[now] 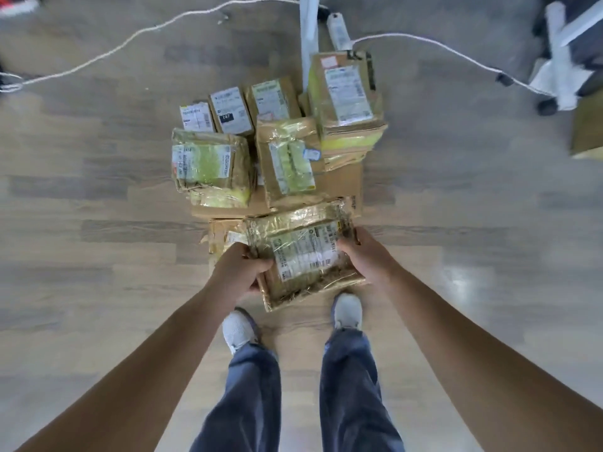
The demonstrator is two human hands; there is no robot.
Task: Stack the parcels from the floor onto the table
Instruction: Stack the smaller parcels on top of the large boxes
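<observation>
Both hands on the tape-wrapped cardboard parcel [305, 254], left hand [239, 272] curled round its left edge, right hand [365, 256] gripping the right edge, parcel held tilted above the wood-look floor [98, 223], just in front of the remaining parcel pile [277, 141] and over the white sneakers [347, 311].

a white cable [98, 57] trails across the wood floor [81, 190] near a power strip [339, 32], a dark castor [548, 106] far right.

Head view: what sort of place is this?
Probably an office or workroom: taped, labelled parcels piled on a wood-look floor, a power strip with white cables, and what seems a wheeled chair base at right.
</observation>
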